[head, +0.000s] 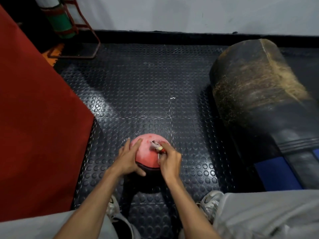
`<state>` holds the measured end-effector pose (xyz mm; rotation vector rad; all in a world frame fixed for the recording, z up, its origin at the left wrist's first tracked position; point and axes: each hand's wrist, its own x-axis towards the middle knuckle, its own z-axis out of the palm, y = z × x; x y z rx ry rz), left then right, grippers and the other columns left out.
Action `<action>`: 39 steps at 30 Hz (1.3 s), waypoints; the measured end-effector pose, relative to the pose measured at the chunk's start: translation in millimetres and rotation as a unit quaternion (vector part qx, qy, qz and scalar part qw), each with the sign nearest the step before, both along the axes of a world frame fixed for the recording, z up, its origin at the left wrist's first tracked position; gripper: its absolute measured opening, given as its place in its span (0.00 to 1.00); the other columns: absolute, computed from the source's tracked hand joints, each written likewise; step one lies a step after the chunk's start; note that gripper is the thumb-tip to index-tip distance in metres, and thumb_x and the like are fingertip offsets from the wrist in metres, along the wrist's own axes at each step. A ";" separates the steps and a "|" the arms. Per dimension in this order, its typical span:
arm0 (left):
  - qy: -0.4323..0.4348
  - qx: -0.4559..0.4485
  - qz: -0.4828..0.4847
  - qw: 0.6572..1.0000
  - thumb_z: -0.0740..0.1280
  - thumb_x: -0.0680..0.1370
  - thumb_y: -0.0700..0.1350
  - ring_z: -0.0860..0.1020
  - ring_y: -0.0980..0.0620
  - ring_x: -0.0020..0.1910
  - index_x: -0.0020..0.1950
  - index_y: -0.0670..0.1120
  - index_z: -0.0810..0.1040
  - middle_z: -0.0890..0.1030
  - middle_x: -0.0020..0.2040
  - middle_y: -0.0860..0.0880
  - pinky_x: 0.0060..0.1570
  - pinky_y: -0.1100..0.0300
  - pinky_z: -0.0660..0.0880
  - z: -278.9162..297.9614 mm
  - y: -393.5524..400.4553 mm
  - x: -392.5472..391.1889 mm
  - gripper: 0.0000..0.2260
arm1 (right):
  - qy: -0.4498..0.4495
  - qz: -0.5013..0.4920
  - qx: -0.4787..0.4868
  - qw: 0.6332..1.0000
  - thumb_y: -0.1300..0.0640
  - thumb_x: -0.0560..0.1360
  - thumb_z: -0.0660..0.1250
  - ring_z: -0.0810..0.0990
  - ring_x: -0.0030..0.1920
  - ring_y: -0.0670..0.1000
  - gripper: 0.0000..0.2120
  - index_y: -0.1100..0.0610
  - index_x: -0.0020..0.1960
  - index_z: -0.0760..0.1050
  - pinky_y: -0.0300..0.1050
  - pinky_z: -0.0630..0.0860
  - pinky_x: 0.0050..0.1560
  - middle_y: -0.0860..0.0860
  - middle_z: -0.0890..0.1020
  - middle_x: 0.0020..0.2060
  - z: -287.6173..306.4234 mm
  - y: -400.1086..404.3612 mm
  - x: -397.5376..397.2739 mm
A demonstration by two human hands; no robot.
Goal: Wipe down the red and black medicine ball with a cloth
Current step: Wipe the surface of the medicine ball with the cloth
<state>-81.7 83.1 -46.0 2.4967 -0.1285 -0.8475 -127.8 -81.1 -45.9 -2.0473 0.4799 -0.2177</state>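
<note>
— Two hands on it? Where's the medicine ball?

— Lower centre of the frame, on the studded black floor. Left hand lies spread over its left side; right hand pinches a bunched cloth against the red top.

— What's nearby?

— A worn black punching bag at right, a red mat at left, sneakers below.

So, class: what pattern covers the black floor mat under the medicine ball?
Raised circular studs in rows on the floor mat, clearest in the head view.
</note>
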 end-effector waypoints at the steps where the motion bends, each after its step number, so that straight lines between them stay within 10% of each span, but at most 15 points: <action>1: 0.002 -0.004 0.023 1.000 0.82 0.60 0.49 0.42 0.38 0.79 0.80 0.61 0.41 0.36 0.80 0.46 0.76 0.41 0.51 4.4 -5.7 -3.1 0.61 | 0.018 -0.015 0.012 1.000 0.74 0.69 0.59 0.83 0.53 0.47 0.28 0.54 0.60 0.82 0.44 0.76 0.62 0.51 0.85 0.55 -7.5 -1.5 5.7; 9: -0.002 0.032 0.035 0.999 0.81 0.59 0.62 0.34 0.33 0.76 0.78 0.59 0.32 0.29 0.78 0.45 0.73 0.32 0.47 -1.5 -23.8 1.2 0.66 | -0.029 -0.016 0.016 0.999 0.81 0.65 0.57 0.71 0.69 0.47 0.35 0.57 0.65 0.77 0.33 0.60 0.72 0.50 0.75 0.66 -13.2 31.1 -30.4; 14: -0.014 0.033 0.023 0.999 0.82 0.54 0.64 0.36 0.33 0.76 0.76 0.60 0.29 0.30 0.77 0.46 0.73 0.32 0.51 -3.8 -20.1 2.8 0.70 | 0.041 -0.065 0.082 0.994 0.74 0.70 0.58 0.83 0.53 0.52 0.27 0.54 0.62 0.81 0.20 0.68 0.51 0.54 0.84 0.55 -13.3 -1.8 30.4; 19: -0.013 -0.002 0.035 0.999 0.80 0.53 0.65 0.37 0.35 0.77 0.77 0.59 0.32 0.33 0.78 0.45 0.74 0.34 0.50 -10.1 -1.5 3.8 0.70 | -0.033 0.009 0.072 0.997 0.76 0.66 0.59 0.79 0.63 0.52 0.31 0.52 0.60 0.82 0.46 0.74 0.66 0.54 0.82 0.60 -14.6 39.8 -6.1; 22: -0.023 0.006 0.034 0.999 0.82 0.54 0.62 0.37 0.36 0.77 0.77 0.59 0.31 0.31 0.77 0.48 0.73 0.33 0.51 -9.6 -2.2 -8.2 0.70 | 0.039 0.021 0.047 0.998 0.70 0.69 0.59 0.84 0.46 0.54 0.22 0.53 0.53 0.84 0.51 0.80 0.49 0.54 0.86 0.44 -10.1 -0.4 33.3; 29: -0.028 0.022 -0.070 0.997 0.83 0.54 0.59 0.35 0.38 0.77 0.77 0.62 0.32 0.31 0.78 0.51 0.73 0.32 0.53 -6.2 11.9 3.4 0.70 | -0.010 -0.017 0.115 0.993 0.76 0.70 0.63 0.84 0.49 0.49 0.25 0.52 0.57 0.83 0.46 0.82 0.50 0.52 0.85 0.52 -7.0 24.2 -21.7; 34: -0.030 0.031 -0.116 0.992 0.84 0.54 0.58 0.32 0.41 0.77 0.76 0.64 0.33 0.29 0.78 0.53 0.71 0.29 0.51 -2.3 10.0 -0.2 0.69 | 0.149 -0.124 0.106 0.975 0.62 0.79 0.64 0.80 0.44 0.52 0.11 0.52 0.55 0.83 0.40 0.68 0.41 0.54 0.86 0.46 -20.5 -18.5 30.8; 39: 0.008 0.075 -0.096 0.993 0.85 0.54 0.48 0.43 0.34 0.78 0.77 0.63 0.35 0.32 0.79 0.49 0.74 0.36 0.54 2.7 22.7 22.2 0.70 | 0.001 -0.048 0.061 0.997 0.73 0.70 0.61 0.80 0.57 0.48 0.28 0.50 0.64 0.80 0.42 0.74 0.62 0.47 0.83 0.58 -15.0 38.8 -22.8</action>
